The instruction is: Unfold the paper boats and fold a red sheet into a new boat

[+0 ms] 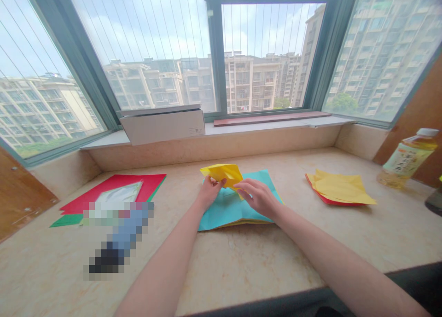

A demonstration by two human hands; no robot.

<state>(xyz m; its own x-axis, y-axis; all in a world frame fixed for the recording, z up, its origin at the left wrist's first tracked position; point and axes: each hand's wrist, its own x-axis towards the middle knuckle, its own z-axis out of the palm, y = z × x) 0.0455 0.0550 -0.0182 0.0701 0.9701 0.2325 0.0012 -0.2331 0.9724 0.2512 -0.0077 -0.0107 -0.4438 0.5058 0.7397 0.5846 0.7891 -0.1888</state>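
Left hand [210,192] and right hand [258,195] around yellow paper [225,172], blue sheet [226,211] beneath, bottle [408,159] rightward.

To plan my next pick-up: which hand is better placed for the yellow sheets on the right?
Probably the right hand: it is closer to the yellow sheets. The left hand is farther off and holds the folded yellow paper. The right hand also seems to touch that paper's edge.
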